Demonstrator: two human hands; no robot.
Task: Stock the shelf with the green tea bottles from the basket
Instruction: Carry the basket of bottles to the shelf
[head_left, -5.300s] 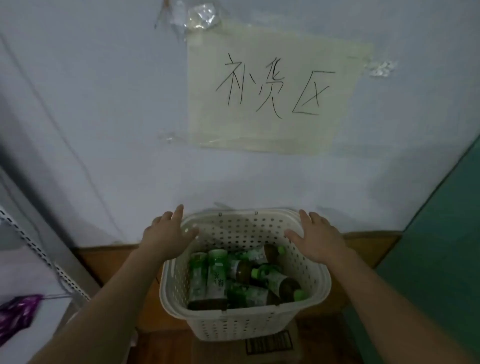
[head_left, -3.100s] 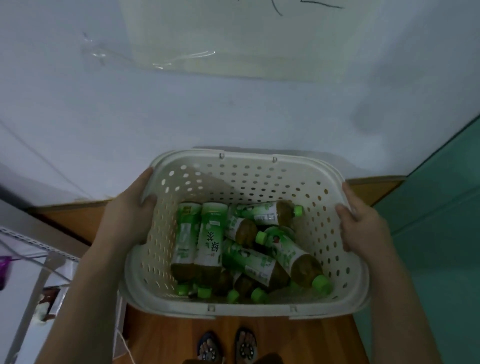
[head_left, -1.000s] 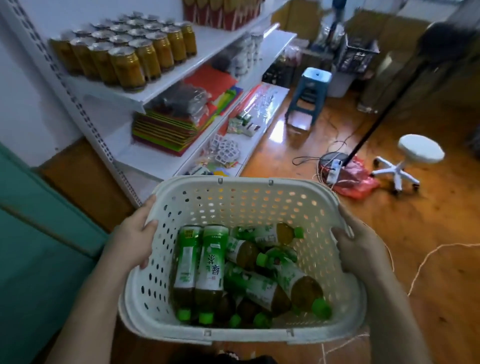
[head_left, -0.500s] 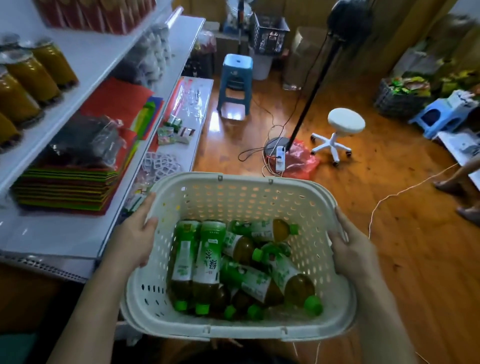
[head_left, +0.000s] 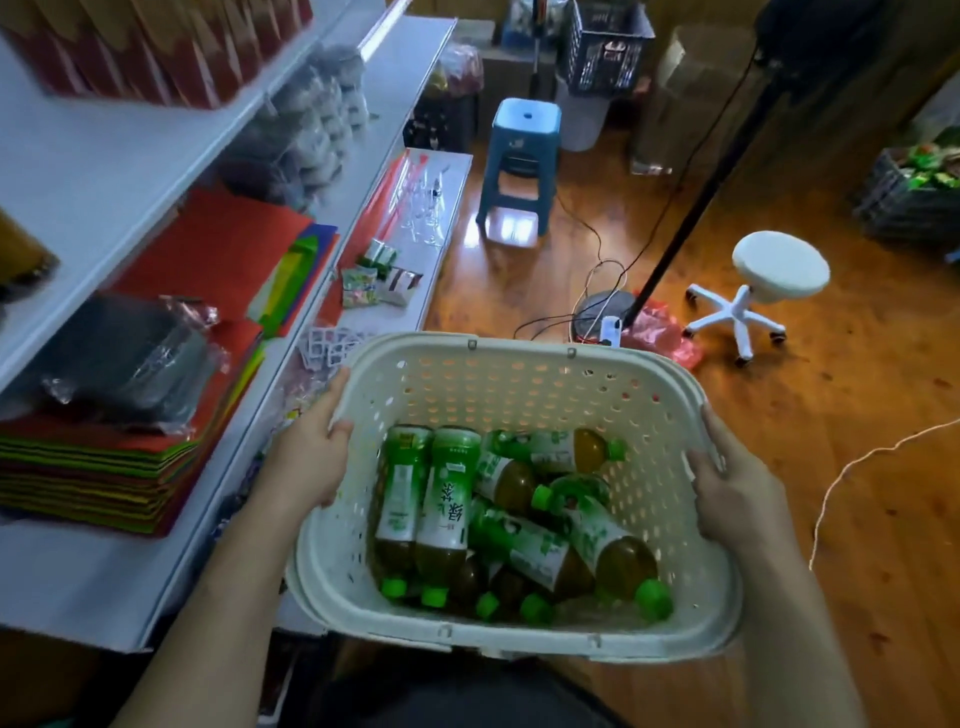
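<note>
Two hands are carrying the basket (head_left: 498, 364) at waist level beside the shelf (head_left: 93, 171). The left hand (head_left: 311, 457) is gripping the left rim, thumb hooked over the edge and fingers wrapped under and outside the wall. The right hand (head_left: 737, 493) is gripping the right rim the same way, thumb lying inside against the perforated wall. Neither hand is free.

Several green tea bottles (head_left: 447, 504) are lying loose on their sides in the bottom of the basket, some stacked across others, most caps (head_left: 652, 605) pointing toward the person. No bottle is on the shelf yet.

Handling judgement: the bottles are looking full, so each is likely moderately heavy, and the loaded basket is likely heavy enough to need both hands or a resting surface. The plastic bodies are probably stiff when sealed but smooth; the label band is offering the surest hold. The two parallel bottles at the left are lying on top and unobstructed, so they are the easiest to take first, wrapped around mid-body. Bottles underneath may roll once those above are being lifted. The basket wall is thin and perforated, and is probably flexing under load, so holding at the thicker rim is advisable.
</note>
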